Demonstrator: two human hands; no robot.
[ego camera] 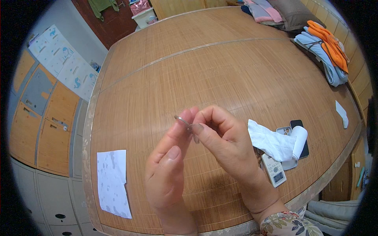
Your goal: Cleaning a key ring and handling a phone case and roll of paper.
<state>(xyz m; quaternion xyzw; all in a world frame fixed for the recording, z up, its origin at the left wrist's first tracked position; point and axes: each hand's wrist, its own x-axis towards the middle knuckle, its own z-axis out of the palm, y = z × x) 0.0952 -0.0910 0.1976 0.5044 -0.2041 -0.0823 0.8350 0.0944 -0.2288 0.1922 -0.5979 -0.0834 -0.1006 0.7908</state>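
Observation:
A thin silver-coloured metal ring (182,119) is pinched between the thumb and index finger of my right hand (227,140). It lies against the fingertips of my left hand (169,165), and I cannot tell whether it goes around one of them. Just below the pinch hangs a small, partly hidden piece (195,138), too small to identify. The left fingers are extended, with the thumb apart from the ring. Both hands are above a woven bamboo mat (177,79) that covers a bed-like surface.
A torn white paper sheet (112,183) with wet-looking spots lies left. On the right are a white cloth roll (271,141), a remote control (274,171) and a dark phone (304,147). Folded clothes (324,53) and a brown pillow (292,14) sit far right. Cabinets (53,126) stand left.

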